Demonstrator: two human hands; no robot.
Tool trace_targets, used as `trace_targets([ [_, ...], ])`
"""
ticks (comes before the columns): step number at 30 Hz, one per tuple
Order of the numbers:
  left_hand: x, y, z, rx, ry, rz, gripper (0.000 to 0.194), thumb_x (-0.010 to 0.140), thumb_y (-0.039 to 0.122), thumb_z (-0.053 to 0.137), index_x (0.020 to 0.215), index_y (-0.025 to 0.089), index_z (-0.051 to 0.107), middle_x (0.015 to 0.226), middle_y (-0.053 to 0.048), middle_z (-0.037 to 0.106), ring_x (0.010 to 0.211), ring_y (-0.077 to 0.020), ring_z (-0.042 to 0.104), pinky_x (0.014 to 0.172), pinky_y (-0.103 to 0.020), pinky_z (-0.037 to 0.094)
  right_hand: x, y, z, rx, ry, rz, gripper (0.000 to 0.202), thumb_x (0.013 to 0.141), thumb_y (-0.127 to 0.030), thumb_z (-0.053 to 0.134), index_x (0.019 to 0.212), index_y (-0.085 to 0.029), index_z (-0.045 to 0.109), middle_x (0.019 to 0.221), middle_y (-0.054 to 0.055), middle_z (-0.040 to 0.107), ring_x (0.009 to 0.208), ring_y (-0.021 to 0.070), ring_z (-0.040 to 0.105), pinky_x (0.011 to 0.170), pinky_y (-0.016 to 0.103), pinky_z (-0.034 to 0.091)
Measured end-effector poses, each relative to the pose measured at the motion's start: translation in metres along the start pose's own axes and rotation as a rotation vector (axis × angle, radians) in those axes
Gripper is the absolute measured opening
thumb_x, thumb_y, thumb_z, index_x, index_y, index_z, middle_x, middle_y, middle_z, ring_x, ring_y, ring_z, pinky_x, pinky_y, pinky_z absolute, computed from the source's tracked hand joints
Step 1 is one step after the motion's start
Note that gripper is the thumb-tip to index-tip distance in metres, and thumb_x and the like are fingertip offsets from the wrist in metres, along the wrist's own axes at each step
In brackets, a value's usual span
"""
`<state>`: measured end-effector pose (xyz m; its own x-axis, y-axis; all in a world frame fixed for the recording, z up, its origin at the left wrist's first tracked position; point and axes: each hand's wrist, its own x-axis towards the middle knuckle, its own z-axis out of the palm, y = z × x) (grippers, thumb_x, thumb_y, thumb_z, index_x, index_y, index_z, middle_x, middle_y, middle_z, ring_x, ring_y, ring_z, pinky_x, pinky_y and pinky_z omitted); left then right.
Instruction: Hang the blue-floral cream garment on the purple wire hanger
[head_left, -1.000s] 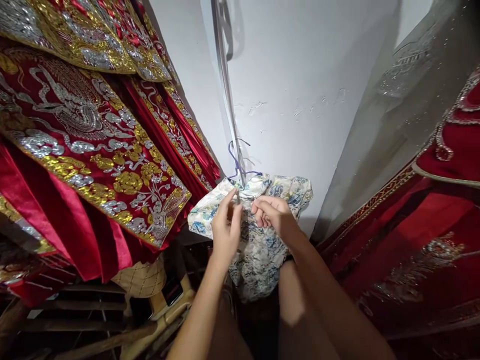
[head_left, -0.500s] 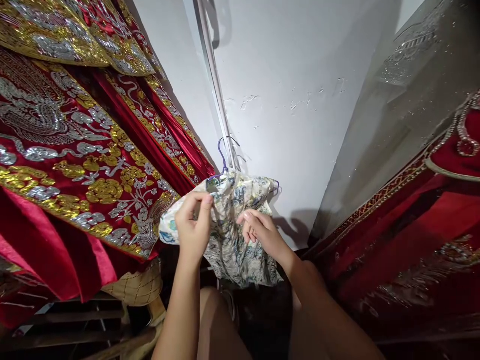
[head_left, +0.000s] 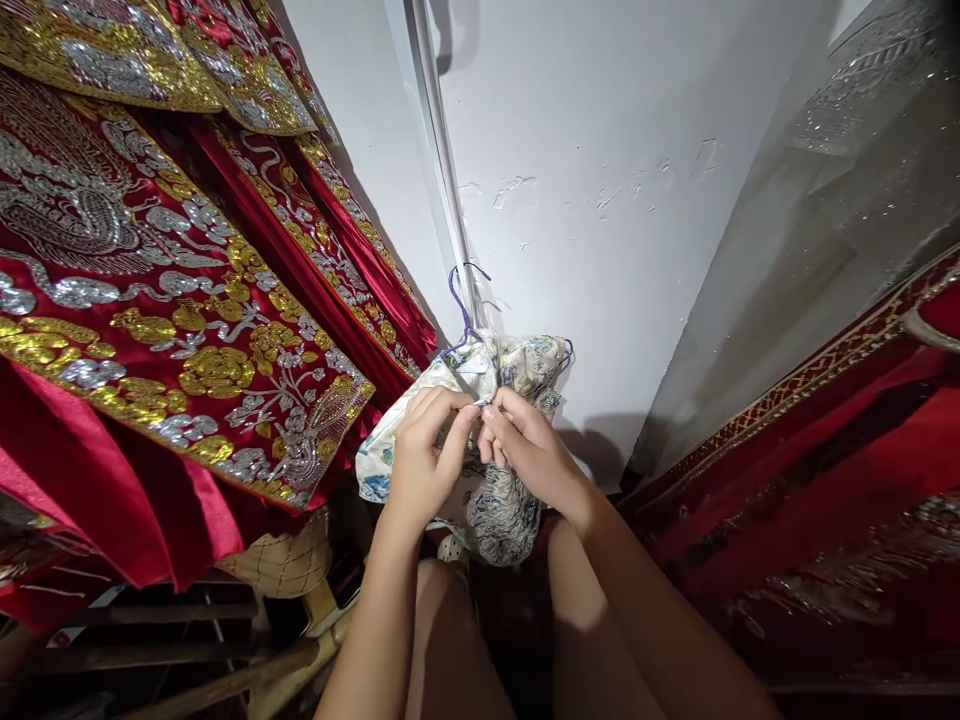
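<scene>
A white garment with a blue and green floral print (head_left: 506,510) hangs on a purple hanger (head_left: 466,325) in front of the white wall. My left hand (head_left: 431,440) is closed in a pinch at the garment's front, thumb against forefinger. Right beside it, my right hand (head_left: 525,445) pinches the fabric too, its other fingers curled. The fingertips of both hands nearly meet near the garment's upper middle. What small part of the cloth lies between them, such as a button or edge, is too hidden to tell.
Red satin costumes with gold and silver sequin embroidery (head_left: 217,370) hang at left. A narrow metal strip (head_left: 450,170) runs down the white wall (head_left: 585,200). More red beaded cloth (head_left: 840,450) hangs at right. A wooden chair (head_left: 292,660) stands at lower left.
My hands have come together at the garment's front; the left moved right and now pinches cloth. The garment's front is pulled up and bunched, its lower part shifted. The view has shifted slightly.
</scene>
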<state>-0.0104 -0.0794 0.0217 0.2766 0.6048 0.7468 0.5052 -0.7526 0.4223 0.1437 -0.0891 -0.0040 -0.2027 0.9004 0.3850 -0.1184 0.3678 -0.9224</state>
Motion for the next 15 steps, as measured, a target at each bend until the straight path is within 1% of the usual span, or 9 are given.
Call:
trace_targets([
  [3,-0.001,0.005,0.002,0.003,0.035,0.019,0.018,0.1,0.028,0.054,0.085,0.02,0.061,0.081,-0.002,0.063,0.081,-0.0177,0.057,0.078,-0.031,0.045,-0.001,-0.005,0.001,-0.013,0.015,-0.04,0.031,0.1,-0.043,0.047,0.077,-0.023,0.046,0.058,-0.005,0.052,0.054,0.0118,0.047,0.056,0.025,0.037],
  [5,-0.002,0.008,0.007,-0.006,0.1,0.017,0.018,0.099,0.027,0.055,0.084,0.02,0.061,0.079,-0.001,0.062,0.079,-0.0169,0.056,0.078,-0.031,0.045,0.002,-0.004,0.001,-0.018,0.046,-0.067,0.033,0.099,-0.041,0.049,0.072,-0.022,0.05,0.057,-0.004,0.052,0.054,0.0119,0.046,0.057,0.025,0.036],
  [7,-0.002,0.009,0.01,-0.043,0.195,-0.021,0.018,0.098,0.026,0.057,0.082,0.019,0.061,0.078,0.0,0.061,0.078,-0.0158,0.056,0.079,-0.03,0.045,0.007,0.005,0.0,-0.051,0.043,-0.042,0.031,0.097,-0.038,0.051,0.071,-0.021,0.054,0.057,-0.004,0.053,0.054,0.0121,0.046,0.058,0.026,0.036],
  [8,-0.001,0.007,0.01,-0.07,0.27,-0.056,0.019,0.098,0.026,0.057,0.081,0.019,0.061,0.078,0.0,0.06,0.078,-0.0153,0.055,0.079,-0.03,0.045,0.008,0.011,-0.002,-0.092,0.044,-0.01,0.03,0.095,-0.037,0.052,0.07,-0.021,0.056,0.057,-0.004,0.054,0.054,0.0122,0.046,0.057,0.026,0.035],
  [10,-0.003,-0.004,0.002,-0.126,0.492,-0.147,0.02,0.097,0.029,0.058,0.081,0.018,0.061,0.077,0.0,0.058,0.076,-0.0139,0.055,0.076,-0.028,0.045,0.009,0.027,-0.007,-0.189,0.047,0.074,0.028,0.092,-0.035,0.054,0.068,-0.021,0.058,0.056,-0.004,0.053,0.053,0.0126,0.045,0.056,0.027,0.033],
  [12,-0.01,-0.025,-0.014,-0.197,0.756,-0.248,0.022,0.094,0.034,0.063,0.08,0.017,0.06,0.075,0.001,0.056,0.072,-0.012,0.053,0.069,-0.024,0.044,0.003,0.041,-0.014,-0.238,0.053,0.144,0.028,0.089,-0.034,0.055,0.065,-0.021,0.058,0.055,-0.004,0.052,0.052,0.0128,0.044,0.055,0.027,0.031],
  [13,-0.017,-0.038,-0.023,-0.24,0.866,-0.297,0.024,0.091,0.036,0.066,0.078,0.017,0.059,0.073,0.002,0.054,0.069,-0.0108,0.051,0.065,-0.022,0.043,-0.003,0.047,-0.017,-0.232,0.051,0.166,0.028,0.088,-0.033,0.056,0.063,-0.021,0.058,0.055,-0.004,0.051,0.052,0.0129,0.043,0.055,0.027,0.031],
  [14,-0.025,-0.051,-0.031,-0.314,0.933,-0.349,0.027,0.089,0.037,0.069,0.077,0.017,0.056,0.072,0.004,0.051,0.067,-0.0097,0.049,0.064,-0.021,0.044,-0.01,0.051,-0.019,-0.21,0.04,0.182,0.028,0.088,-0.032,0.056,0.063,-0.021,0.058,0.055,-0.003,0.051,0.053,0.013,0.044,0.055,0.027,0.031],
  [15,-0.035,-0.065,-0.037,-0.402,0.957,-0.407,0.031,0.087,0.039,0.07,0.074,0.018,0.052,0.069,0.005,0.047,0.064,-0.0086,0.047,0.062,-0.02,0.044,-0.017,0.054,-0.021,-0.18,0.022,0.194,0.027,0.087,-0.031,0.056,0.063,-0.021,0.059,0.056,-0.003,0.052,0.054,0.0133,0.045,0.055,0.027,0.031],
])
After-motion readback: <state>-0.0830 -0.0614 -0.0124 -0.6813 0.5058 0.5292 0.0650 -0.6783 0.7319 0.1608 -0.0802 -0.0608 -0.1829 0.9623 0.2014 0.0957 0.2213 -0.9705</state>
